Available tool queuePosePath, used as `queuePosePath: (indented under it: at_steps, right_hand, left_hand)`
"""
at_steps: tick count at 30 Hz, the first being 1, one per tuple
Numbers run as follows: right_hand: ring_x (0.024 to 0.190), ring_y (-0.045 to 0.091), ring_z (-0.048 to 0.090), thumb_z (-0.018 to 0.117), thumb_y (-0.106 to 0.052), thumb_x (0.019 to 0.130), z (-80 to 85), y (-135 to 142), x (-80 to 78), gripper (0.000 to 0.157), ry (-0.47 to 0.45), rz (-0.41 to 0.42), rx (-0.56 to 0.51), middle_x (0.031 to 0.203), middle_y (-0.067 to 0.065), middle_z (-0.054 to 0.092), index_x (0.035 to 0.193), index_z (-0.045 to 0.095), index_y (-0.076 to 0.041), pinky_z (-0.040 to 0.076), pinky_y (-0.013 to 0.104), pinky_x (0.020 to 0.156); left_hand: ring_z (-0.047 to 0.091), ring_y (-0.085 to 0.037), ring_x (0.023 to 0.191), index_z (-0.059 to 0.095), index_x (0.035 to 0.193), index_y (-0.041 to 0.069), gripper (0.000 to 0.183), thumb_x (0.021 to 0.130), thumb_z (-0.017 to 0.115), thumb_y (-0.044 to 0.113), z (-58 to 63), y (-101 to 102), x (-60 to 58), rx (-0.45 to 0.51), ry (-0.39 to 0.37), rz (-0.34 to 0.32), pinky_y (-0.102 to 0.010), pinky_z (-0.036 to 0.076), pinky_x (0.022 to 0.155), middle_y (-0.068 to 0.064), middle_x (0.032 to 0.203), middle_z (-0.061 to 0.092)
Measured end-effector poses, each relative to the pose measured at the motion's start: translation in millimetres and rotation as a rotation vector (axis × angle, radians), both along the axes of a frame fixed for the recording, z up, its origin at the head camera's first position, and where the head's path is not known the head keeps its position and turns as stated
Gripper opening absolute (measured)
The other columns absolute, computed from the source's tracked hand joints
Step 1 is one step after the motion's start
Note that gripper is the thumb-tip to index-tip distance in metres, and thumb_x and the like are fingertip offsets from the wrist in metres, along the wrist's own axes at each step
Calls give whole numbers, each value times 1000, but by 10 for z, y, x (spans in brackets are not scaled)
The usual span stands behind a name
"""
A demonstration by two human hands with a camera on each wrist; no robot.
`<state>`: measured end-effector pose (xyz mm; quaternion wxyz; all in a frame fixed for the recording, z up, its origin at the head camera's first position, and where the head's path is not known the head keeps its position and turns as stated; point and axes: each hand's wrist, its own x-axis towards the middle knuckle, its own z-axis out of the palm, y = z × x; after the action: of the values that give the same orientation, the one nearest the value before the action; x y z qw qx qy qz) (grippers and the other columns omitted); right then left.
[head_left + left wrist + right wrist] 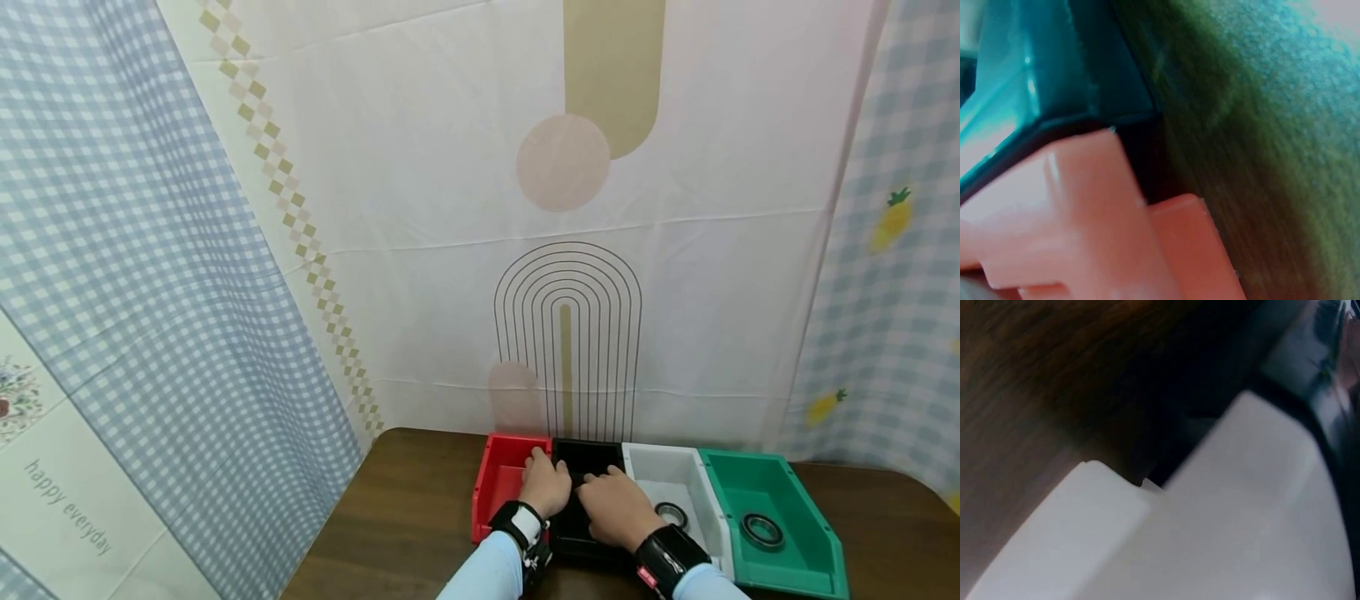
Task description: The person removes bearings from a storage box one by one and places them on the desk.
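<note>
My left hand (546, 486) is over the side where the red bin (486, 483) meets the black bin (588, 454). Its fingers point away from me, and their tips are partly hidden. Inside the black bin reaches my right hand (618, 504), knuckles up, its fingers bent downward; whether they hold anything cannot be seen. To its right, a ring-shaped bearing (680, 510) lies in the white bin (701, 475), partly covered by the wrist. The left wrist view shows the red bin's corner (1085, 206) against the dark bin (1054, 81); the right wrist view shows the white bin's edge (1241, 506).
A second, larger bearing (762, 531) lies in the green bin (813, 533) at the right end of the row. All the bins stand side by side on a brown wooden table (397, 508). Patterned cloth (420, 317) hangs behind the table.
</note>
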<state>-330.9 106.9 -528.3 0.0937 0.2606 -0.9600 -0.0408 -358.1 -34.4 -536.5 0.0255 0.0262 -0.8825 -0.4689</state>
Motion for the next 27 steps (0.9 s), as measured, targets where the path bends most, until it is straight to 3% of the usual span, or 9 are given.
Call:
queuePosePath:
  at_steps: [10,12,17,21,27]
  right_hand:
    - [81,21,63,81,-17,85,4,28,-35,7,-35,39,-112,86,-3,69,85,74,-18,52,45,84]
    - [84,22,64,80,-17,89,38,45,-28,5,-57,35,-143,90,-2,70,92,77,-16,54,47,88]
    - [98,29,69,78,-18,93,95,68,-21,23,-85,46,-193,105,5,75,114,80,-11,55,56,97]
    - [101,28,68,77,-18,95,107,92,8,28,-86,85,-239,113,6,75,122,79,-10,56,52,93]
    - [107,28,67,75,-17,98,171,156,143,33,-101,123,-324,122,7,73,130,76,-8,55,53,95]
  left_hand:
    - [46,-56,142,35,156,-9,62,110,55,27,-50,0,-41,5,-9,11,-67,43,115,-34,154,47]
    - [42,-57,146,32,159,-9,65,110,54,28,-44,14,-41,28,-17,3,-68,40,117,-35,159,42]
    - [41,-59,144,34,156,-9,61,111,53,28,19,28,-8,62,-17,-8,-69,39,116,-36,157,42]
    - [44,-59,140,37,152,-8,57,112,53,28,63,17,37,51,-18,3,-69,41,114,-36,152,46]
    - [39,-60,146,33,157,-9,62,112,51,30,66,-1,68,57,-33,-1,-70,37,118,-37,158,41]
